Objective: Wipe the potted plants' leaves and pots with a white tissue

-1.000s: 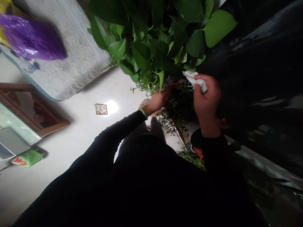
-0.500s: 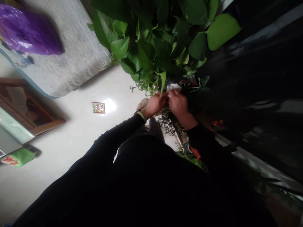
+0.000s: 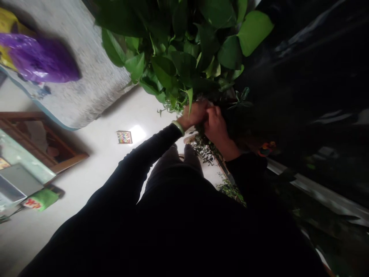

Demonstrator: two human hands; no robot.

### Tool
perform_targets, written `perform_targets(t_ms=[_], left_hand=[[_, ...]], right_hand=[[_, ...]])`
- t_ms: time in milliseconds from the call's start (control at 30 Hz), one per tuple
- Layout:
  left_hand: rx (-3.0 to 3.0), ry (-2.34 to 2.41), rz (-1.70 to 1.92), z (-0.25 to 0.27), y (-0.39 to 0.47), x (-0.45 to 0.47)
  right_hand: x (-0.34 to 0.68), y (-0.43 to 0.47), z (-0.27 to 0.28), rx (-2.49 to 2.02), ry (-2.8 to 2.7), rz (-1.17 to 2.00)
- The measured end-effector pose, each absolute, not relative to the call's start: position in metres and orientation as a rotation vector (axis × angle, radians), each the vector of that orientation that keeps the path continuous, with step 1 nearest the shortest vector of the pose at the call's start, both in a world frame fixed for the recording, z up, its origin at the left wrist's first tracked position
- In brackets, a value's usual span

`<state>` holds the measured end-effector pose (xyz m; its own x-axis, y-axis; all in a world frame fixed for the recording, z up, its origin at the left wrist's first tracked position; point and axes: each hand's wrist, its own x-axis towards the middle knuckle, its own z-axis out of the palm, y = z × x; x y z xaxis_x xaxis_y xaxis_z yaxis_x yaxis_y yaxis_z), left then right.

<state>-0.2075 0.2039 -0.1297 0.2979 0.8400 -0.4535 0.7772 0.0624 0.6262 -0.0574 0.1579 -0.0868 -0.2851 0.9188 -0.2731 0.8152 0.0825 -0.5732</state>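
Observation:
My left hand (image 3: 196, 112), with a pale green bangle at the wrist, reaches under the lower leaves of a big leafy green plant (image 3: 184, 63). Its fingers are bent and partly hidden behind my right hand (image 3: 216, 125). The right one has its fingers curled, its fingertips meeting the left hand. Just beyond the fingertips a small bit of crumpled white tissue (image 3: 208, 102) shows; most of it is covered. A narrow leaf (image 3: 189, 99) hangs over the left hand. What the left fingers pinch cannot be made out.
Smaller plants (image 3: 207, 150) stand below my hands. On the left, a purple plastic bag (image 3: 47, 57) lies on a pale covered surface (image 3: 100, 73). A wooden cabinet (image 3: 70, 157), a green packet (image 3: 47, 199) and a small colourful box (image 3: 124, 137) are lower left. Dark glass fills the right side.
My left hand has shifted further in under the leaves, partly behind the right hand. The white tissue, plainly visible before, is now mostly covered. The whole view has shifted somewhat.

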Motion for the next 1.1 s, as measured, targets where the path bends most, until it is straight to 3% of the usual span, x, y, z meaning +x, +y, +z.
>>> perform_targets(t_ms=[267,367,567,800,933,1100], left_hand=[[1.582,1.594,0.064,-0.136,0.211,-0.196],[1.614,1.585,0.109,-0.132,0.218,-0.191],[1.708,1.586,0.126,-0.129,0.215,-0.191],[1.548,1.698,-0.186,-0.105,0.211,-0.191],[1.544,1.704,-0.191,-0.1,0.209,-0.189],[1.512,1.749,-0.124,-0.103,0.201,-0.188]], right_hand=[[0.024,0.166,-0.055,-1.998,-1.499,0.439],[0.057,0.183,-0.057,-1.969,-1.302,0.435],[0.067,0.221,-0.061,-1.975,-1.307,0.87],[0.041,0.285,-0.061,-1.918,-0.892,1.505],[0.028,0.309,-0.072,-1.927,-1.033,1.828],[0.005,0.318,-0.083,-1.944,-1.412,1.931]])
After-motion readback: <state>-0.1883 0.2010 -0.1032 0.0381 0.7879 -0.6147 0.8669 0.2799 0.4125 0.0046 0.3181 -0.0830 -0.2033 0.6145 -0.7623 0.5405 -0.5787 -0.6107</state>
